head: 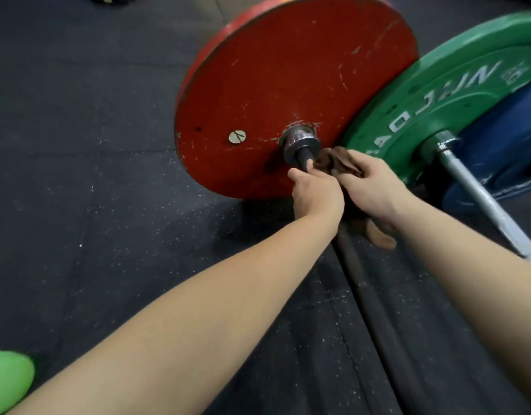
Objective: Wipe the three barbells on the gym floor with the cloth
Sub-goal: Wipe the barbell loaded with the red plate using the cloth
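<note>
A dark barbell bar (375, 322) lies on the black gym floor and runs up to a scratched red plate (288, 85) with a steel collar (300, 142). My left hand (315, 196) grips the bar just below the collar. My right hand (375, 187) grips a brown cloth (339, 160) wrapped on the bar beside the left hand; a cloth end (378, 235) hangs below the wrist. To the right lies a second barbell with a silver bar (479, 199), a green plate (431, 115) and a blue plate (503, 151). No third barbell is in view.
The floor is black speckled rubber matting (108, 205) with open room to the left. A bright green rounded object (7, 381) sits at the bottom left corner. The green plate leans close against the red one.
</note>
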Tool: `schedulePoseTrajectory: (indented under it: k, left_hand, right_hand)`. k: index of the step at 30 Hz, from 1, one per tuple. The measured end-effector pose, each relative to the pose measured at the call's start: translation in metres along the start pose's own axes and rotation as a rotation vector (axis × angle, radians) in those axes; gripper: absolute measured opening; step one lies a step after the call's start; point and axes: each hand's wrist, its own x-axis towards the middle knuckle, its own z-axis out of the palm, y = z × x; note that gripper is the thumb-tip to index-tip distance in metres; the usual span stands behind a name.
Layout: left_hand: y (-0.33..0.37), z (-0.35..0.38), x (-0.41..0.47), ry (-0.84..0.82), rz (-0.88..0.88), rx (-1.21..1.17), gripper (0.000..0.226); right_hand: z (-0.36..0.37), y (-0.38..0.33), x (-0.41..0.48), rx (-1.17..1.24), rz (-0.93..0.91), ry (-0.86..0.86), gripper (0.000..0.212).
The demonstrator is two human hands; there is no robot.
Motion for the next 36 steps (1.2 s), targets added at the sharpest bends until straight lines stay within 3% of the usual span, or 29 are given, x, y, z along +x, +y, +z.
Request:
schedulePoseTrajectory:
  k: [5,10,14,17,26,32,36]
  left_hand:
    - [-0.006,-0.001,0.002,-0.003,0.035,-0.041,0.041]
    - [-0.013,0.001,0.004,0.021,0.059,-0.125,0.040]
    - [-0.014,0.001,0.004,0.019,0.054,-0.146,0.041]
    - [-0.013,0.001,0.004,0.026,0.062,-0.144,0.037]
    - [-0.014,0.001,0.006,0.040,0.067,-0.138,0.038]
    - [-0.013,-0.001,0.005,0.027,0.052,-0.078,0.039]
    - [-0.012,0.000,0.006,0.033,0.055,-0.061,0.039]
  right_hand:
    - [0.013,-0.003,0.018,0.432,0.218,-0.003,0.016]
    - [0.020,-0.007,0.037,0.268,0.168,-0.022,0.014]
    - [0.019,-0.015,0.045,0.224,0.147,0.006,0.025]
    - [0.022,-0.013,0.040,0.165,0.072,0.009,0.018]
    - [0.020,0.002,0.011,0.419,0.165,-0.053,0.011]
    - [0.032,-0.012,0.038,0.194,0.064,0.094,0.011]
    - [0.030,-0.006,0.027,0.299,0.102,0.043,0.015]
